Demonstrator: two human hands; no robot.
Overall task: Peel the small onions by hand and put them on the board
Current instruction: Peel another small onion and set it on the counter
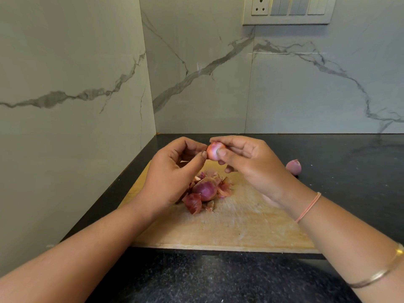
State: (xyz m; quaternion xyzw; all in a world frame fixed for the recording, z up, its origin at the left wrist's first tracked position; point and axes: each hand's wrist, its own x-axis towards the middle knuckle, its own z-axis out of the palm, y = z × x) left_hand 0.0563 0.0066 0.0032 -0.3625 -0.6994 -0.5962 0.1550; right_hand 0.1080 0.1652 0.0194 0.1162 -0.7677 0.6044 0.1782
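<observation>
Pale pink and nearly bare, the held onion (214,152) is up in the air over the far edge of the board (240,226). The right hand (251,167) pinches it between thumb and fingertips. The left hand (172,173) has its fingers curled, with the thumb tip set against the held onion's left end, seemingly nipping at what skin remains. Whether a shred is actually caught under that thumb I cannot tell.

A second onion (205,189) lies on the board toward its far left, in a heap of torn skins (193,203). It is dark purple, and I cannot say whether it is fully peeled. A third onion (293,167) sits on the black counter (218,281), just off the board's right edge near the far corner, apparently unpeeled.

By my reading, the step in hand is finishing the peel of the held onion. The next move calls for the left hand to pull the last skin clear. The held onion then goes down onto bare board away from the skins, before a reach right for the third onion.
</observation>
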